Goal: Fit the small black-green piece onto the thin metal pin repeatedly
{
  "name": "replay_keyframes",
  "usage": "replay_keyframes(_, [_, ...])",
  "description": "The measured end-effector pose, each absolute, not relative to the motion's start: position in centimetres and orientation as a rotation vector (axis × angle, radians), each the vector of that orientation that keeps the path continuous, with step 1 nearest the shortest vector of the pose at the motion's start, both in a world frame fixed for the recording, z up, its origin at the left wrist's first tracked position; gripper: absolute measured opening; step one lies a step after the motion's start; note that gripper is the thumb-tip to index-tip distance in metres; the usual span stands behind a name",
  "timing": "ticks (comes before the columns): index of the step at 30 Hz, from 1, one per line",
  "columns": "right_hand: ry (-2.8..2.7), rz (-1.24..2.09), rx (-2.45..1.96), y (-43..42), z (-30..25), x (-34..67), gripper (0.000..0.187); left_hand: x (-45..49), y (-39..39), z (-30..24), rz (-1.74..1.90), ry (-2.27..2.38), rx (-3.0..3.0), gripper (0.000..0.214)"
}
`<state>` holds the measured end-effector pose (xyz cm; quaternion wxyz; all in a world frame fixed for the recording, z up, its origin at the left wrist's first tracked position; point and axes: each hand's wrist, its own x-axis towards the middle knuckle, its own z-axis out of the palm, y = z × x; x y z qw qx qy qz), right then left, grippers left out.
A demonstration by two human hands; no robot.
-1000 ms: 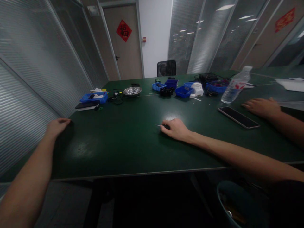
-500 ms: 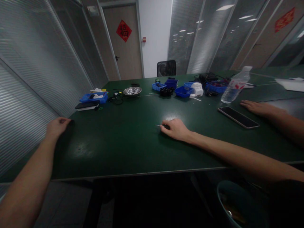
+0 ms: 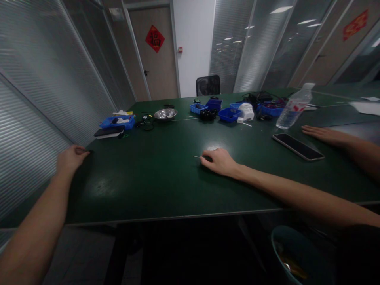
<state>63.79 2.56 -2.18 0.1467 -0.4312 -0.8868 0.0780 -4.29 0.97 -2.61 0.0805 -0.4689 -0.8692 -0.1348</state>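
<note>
My right hand (image 3: 220, 162) rests near the middle of the dark green table (image 3: 166, 182), its fingers curled over a small dark-handled tool (image 3: 204, 158) whose thin metal tip points left. My left hand (image 3: 71, 159) grips the table's left edge with curled fingers. Another person's hand (image 3: 322, 133) lies flat on the table at the right, beside a black phone (image 3: 298, 146).
At the far side stand several blue trays (image 3: 228, 114), a metal bowl (image 3: 165, 114), a white device (image 3: 247, 111), tangled cables and a plastic water bottle (image 3: 292, 107). A blue tray and a dark flat case (image 3: 109, 131) sit far left. A bin (image 3: 297, 257) stands below right.
The other person's hand at the right has slid slightly away and lies flatter. My own two hands have hardly moved.
</note>
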Motion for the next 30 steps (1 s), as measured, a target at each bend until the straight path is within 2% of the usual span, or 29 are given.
replay_keyframes(5, [-2.553,0.247,-1.227,2.5,-2.1,63.8,0.042,-4.3,0.9,-2.6,-0.357,-2.649,-1.409,0.037])
replay_keyframes(10, [-2.556,0.219,-1.241,2.5,-2.0,63.8,0.041,-4.3,1.0,-2.7,-0.399,-2.619,-1.403,0.051])
replay_keyframes(15, [-2.571,0.219,-1.263,2.4,-1.9,63.7,0.042,-2.2,0.3,-1.5,-0.340,-2.642,-1.409,0.032])
replay_keyframes(20, [-2.570,0.181,-1.285,2.3,-1.8,63.6,0.042,1.3,-0.9,0.1,-0.563,-2.651,-1.357,0.027])
replay_keyframes(24, [-2.563,0.217,-1.270,2.3,-1.8,63.6,0.042,1.6,-1.0,0.4,-0.546,-2.689,-1.367,0.014])
replay_keyframes(28, [-2.558,0.247,-1.250,2.3,-1.9,63.6,0.042,0.8,-0.5,-0.5,-0.539,-2.656,-1.346,0.015])
replay_keyframes(30, [-2.557,0.232,-1.251,2.4,-1.9,63.6,0.042,1.4,0.1,-1.0,-0.661,-2.594,-1.361,0.022])
